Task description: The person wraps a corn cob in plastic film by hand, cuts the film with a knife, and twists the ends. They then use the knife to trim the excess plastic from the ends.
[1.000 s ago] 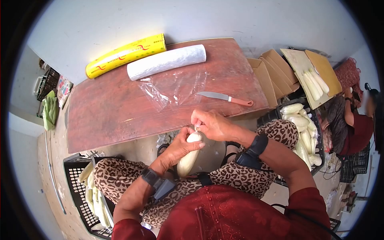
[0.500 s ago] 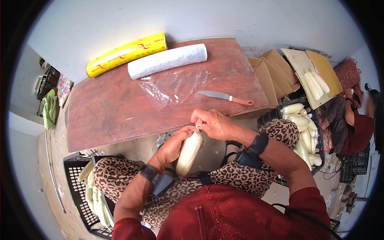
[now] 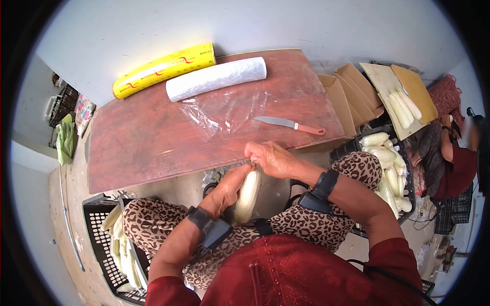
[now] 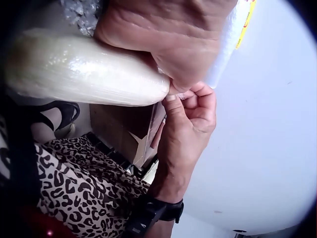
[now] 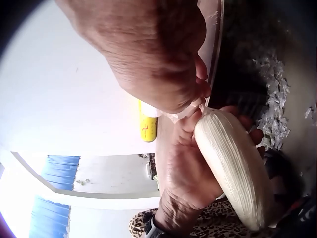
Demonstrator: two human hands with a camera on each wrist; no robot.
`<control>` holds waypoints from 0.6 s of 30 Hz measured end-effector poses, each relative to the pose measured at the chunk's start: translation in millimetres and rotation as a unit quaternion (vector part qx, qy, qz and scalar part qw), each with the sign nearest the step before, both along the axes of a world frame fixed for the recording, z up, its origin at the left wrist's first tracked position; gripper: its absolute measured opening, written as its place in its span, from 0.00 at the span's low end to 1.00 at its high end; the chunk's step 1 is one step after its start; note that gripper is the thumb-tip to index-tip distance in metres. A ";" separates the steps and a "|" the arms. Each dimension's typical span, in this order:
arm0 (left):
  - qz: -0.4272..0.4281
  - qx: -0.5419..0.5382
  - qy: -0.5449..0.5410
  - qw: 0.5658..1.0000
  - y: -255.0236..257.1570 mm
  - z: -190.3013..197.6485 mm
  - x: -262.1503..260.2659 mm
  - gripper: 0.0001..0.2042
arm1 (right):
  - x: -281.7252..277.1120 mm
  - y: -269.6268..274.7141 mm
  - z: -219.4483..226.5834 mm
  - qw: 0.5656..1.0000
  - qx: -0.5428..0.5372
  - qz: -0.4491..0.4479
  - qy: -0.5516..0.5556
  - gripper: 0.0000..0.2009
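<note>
A pale, plump oblong vegetable (image 3: 248, 198) tightly wrapped in clear film hangs over the person's lap, upper end tilted toward the table. The left hand (image 3: 227, 187) holds it near that end. In the right wrist view its fingers (image 5: 256, 136) curl round behind the vegetable (image 5: 233, 163). The right hand (image 3: 274, 159) pinches the gathered film tail (image 5: 202, 107) at the tip, close against the left thumb and fingers. Most of the left fingers are hidden in the left wrist view, where the film on the vegetable (image 4: 89, 72) shines.
On the red-brown table (image 3: 132, 148) lie a knife (image 3: 296, 125), a loose film sheet (image 3: 219, 115), a white film roll (image 3: 217, 79) and a yellow roll (image 3: 163, 70). Crates of pale vegetables stand left (image 3: 94, 224) and right (image 3: 408, 176). Another person (image 3: 457, 163) sits at far right.
The left hand has rolled over, its thumb moving from across the vegetable up to the tip. The vegetable has swung slightly right and more upright. The right hand keeps pinching the film tail.
</note>
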State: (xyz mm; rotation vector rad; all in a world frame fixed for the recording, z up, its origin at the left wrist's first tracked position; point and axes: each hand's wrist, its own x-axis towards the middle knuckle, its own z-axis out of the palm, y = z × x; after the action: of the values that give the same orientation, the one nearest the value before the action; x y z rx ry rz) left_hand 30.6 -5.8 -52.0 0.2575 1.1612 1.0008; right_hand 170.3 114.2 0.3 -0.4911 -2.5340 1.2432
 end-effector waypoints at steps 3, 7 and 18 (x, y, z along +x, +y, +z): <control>0.039 -0.008 -0.024 0.999 7.9 -11.9 0.3 0.14 | -7.1 4.5 -10.7 0.997 0.074 -0.012 0.026 0.09; 0.103 -0.007 -0.040 0.994 16.9 -11.0 11.6 0.13 | -9.1 9.1 -0.4 0.998 0.061 -0.005 -0.023 0.08; 0.159 0.030 0.044 0.986 15.0 -12.9 20.1 0.11 | -15.4 12.9 -13.4 0.998 0.033 -0.048 -0.009 0.07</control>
State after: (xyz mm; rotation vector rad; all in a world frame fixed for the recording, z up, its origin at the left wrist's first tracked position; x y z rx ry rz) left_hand 50.8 9.1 -64.9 0.1679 1.2791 1.3171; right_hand 154.9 127.1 -13.1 -0.6044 -2.5240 1.1235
